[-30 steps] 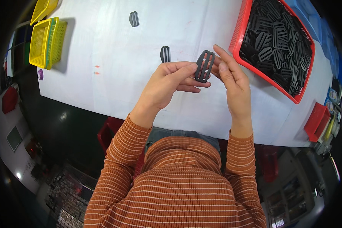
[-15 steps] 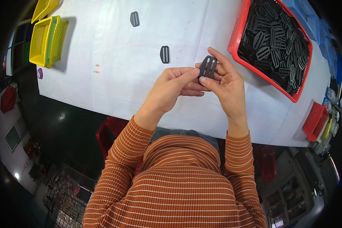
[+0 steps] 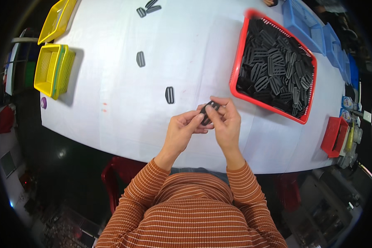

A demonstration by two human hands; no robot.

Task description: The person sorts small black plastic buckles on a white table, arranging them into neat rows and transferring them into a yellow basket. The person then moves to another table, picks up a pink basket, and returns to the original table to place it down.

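Left hand (image 3: 181,131) and right hand (image 3: 228,124) are both clamped on one black buckle (image 3: 206,120), held tilted over the worktop (image 3: 124,103) toward its near edge. A second buckle (image 3: 170,95) lies just beyond the left hand, apart from it. A red basket (image 3: 268,108), filled with black pieces (image 3: 277,66), stands toward the right edge; yellow baskets (image 3: 64,72) stand at the left edge.

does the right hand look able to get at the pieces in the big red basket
Likely yes: the red basket is open-topped and near the right hand, with only tabletop between, though that hand is busy holding a black piece.
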